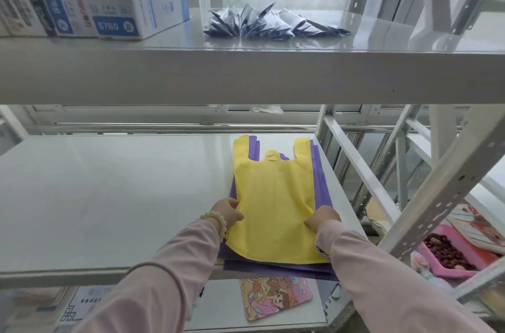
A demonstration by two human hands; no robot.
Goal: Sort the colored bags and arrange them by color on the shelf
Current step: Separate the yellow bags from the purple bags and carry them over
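A yellow vest-style bag [273,196] lies flat on top of a stack of purple bags [322,182] at the right end of the middle shelf [109,196]. My left hand [226,212] pinches the yellow bag's left edge near its lower part. My right hand [323,219] grips the bag's right edge, fingers curled over the fabric. The purple stack sticks out below and to the right of the yellow bag and overhangs the shelf's front edge.
The upper shelf [246,73] carries boxes [109,10] at left and a pile of dark folded packets [267,22]. Slanted metal shelf posts [437,196] stand at right. Below lie a cartoon-printed pouch [273,300] and a pink tray [448,253].
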